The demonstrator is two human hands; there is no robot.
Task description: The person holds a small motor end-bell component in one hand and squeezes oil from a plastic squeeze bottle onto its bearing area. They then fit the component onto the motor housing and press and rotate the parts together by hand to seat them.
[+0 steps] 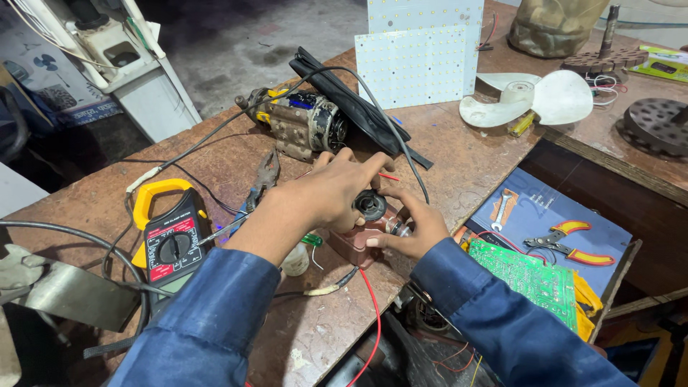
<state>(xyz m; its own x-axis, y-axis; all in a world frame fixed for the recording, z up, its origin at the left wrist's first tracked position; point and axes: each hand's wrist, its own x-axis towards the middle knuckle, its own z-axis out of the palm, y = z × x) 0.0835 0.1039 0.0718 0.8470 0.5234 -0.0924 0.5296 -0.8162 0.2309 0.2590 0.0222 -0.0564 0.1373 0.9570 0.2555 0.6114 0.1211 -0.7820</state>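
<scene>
While both hands work it, small reddish-brown motor block (356, 240) sits on worn wooden bench (459, 154), just right of yellow clamp meter (169, 233). Left hand (326, 192) fingers curled over its round black ribbed cap (370, 205); right hand (414, 229) pinches its metal shaft end (398, 228).

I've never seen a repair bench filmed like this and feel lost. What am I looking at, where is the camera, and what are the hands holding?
The one picture comes from a camera worn on the person's head, looking down at their own arms in blue sleeves. Both hands meet over a small reddish-brown part with a black round cap on a worn brown workbench: the left hand covers it from above, the right hand steadies its side. Nearby lie a yellow clamp meter, pliers, an old motor, white dotted panels, a white fan blade and a green circuit board.
</scene>
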